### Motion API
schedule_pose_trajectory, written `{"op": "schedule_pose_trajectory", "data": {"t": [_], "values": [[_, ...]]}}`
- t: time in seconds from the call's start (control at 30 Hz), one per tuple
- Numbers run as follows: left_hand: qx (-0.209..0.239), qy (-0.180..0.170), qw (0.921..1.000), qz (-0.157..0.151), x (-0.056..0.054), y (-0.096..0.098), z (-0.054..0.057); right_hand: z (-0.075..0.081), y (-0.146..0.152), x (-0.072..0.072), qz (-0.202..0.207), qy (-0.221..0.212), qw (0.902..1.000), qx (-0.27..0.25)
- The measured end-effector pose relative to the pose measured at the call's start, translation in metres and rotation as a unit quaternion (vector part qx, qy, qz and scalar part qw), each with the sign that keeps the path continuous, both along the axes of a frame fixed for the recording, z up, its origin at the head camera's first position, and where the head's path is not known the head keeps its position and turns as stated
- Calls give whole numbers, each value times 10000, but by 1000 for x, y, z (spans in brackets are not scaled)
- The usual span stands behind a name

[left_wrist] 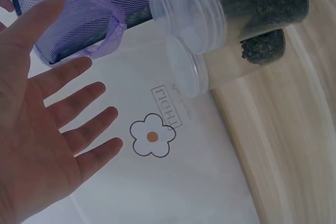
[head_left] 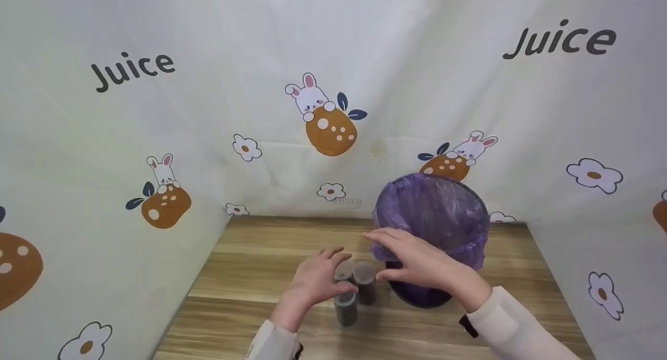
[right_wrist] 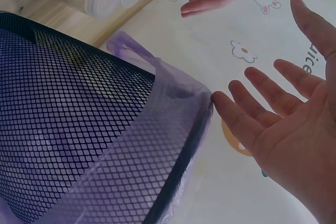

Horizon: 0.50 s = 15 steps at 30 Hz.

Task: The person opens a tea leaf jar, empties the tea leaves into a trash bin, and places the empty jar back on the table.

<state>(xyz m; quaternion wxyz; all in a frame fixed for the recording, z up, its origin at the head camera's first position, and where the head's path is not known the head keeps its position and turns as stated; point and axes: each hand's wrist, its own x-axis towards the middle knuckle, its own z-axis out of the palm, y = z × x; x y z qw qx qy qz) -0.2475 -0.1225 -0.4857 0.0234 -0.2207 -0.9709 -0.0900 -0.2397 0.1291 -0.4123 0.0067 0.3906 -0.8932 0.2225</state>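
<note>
My left hand [head_left: 315, 276] hovers by three clear plastic jars, fingers spread and nothing in its grasp. The front jar [head_left: 346, 314], right jar [head_left: 368, 292] and rear jar [head_left: 343, 270] stand upright, close together. In the left wrist view, dark dried leaves partly fill a near jar [left_wrist: 265, 3] and a lower jar [left_wrist: 265, 48]; the third is mostly hidden. My right hand [head_left: 417, 258] is raised in front of a dark mesh bin [right_wrist: 79, 119], fingers extended, holding nothing. Its little finger overlaps the bin's rim in the right wrist view. A purple plastic bag [head_left: 440, 214] lines the bin.
Under everything lies a wood-grain tabletop [head_left: 250, 276]. A pale cloth [head_left: 219, 110] printed with rabbits, flowers and "Juice" encloses the back and both sides. The bin stands just right of the jars, near the back cloth.
</note>
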Motion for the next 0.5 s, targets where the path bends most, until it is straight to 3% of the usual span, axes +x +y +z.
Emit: {"op": "schedule_pose_trajectory", "data": {"t": [0.23,0.5], "values": [[-28,-190,9998,10,2,2,-10,-6,-1,2,26,-255,9997,-23],[241,-265,9993,-73,6,1,-25,-15,-3,5,140,-418,9990,-52]]}}
